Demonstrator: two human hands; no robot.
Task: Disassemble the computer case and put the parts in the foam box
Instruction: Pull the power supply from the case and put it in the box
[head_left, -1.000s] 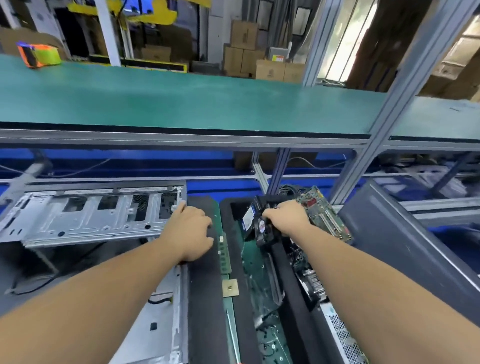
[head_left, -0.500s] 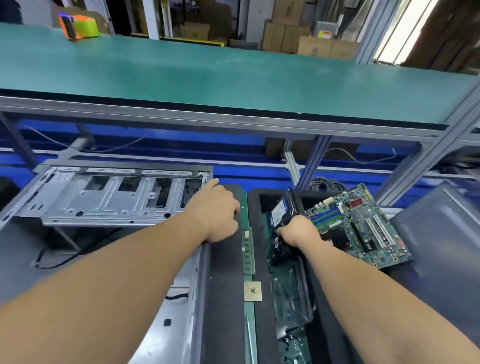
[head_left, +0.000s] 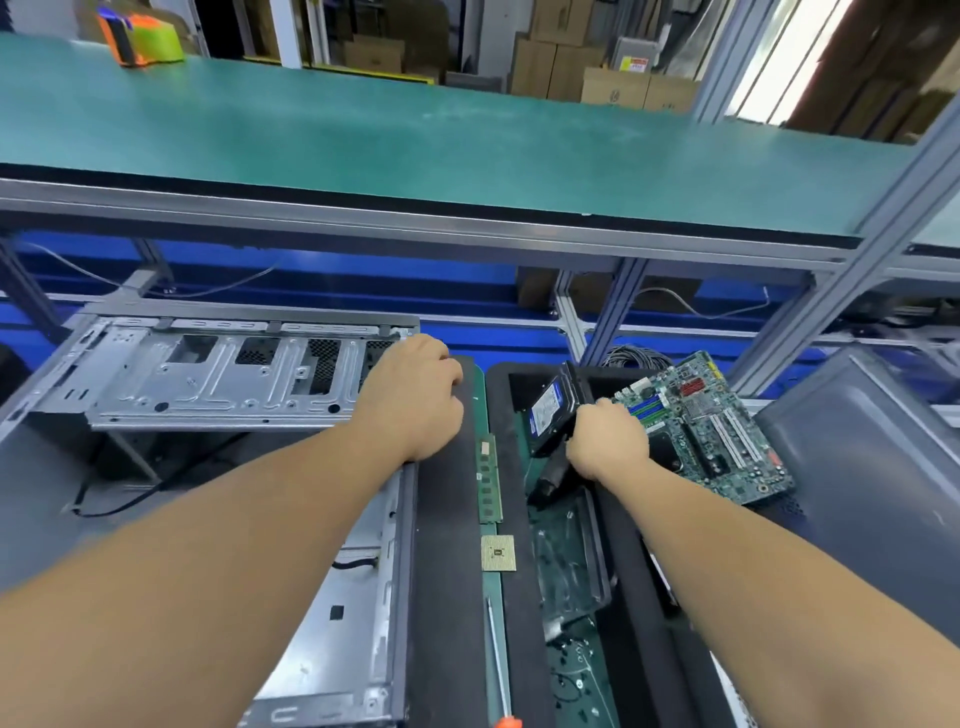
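Workbench level: a lower work surface under a green-topped shelf carries the computer case on the left and the black foam box at centre.

Near edge of the foam box: a screwdriver lies along the central groove, with a CPU chip just beyond it and a memory module farther along the same groove. Risk: a forearm sweeping across the groove could knock these loose parts out of place.

Mid box: the right hand reaches down into the right compartment, fingers curled around a dark part beside the upright hard drive. The part's identity cannot be determined. Risk: pressing it down beside the leaning drive could tip the drive or wedge both.

The left hand rests on the box's left wall where it meets the case, knuckles up, fingers curled under; whether they hold anything cannot be told. It appears to steady the box.

Far right corner: the motherboard lies tilted, overhanging the box's right wall. Risk: the right wrist touches its edge, and a withdrawal could drag it off.
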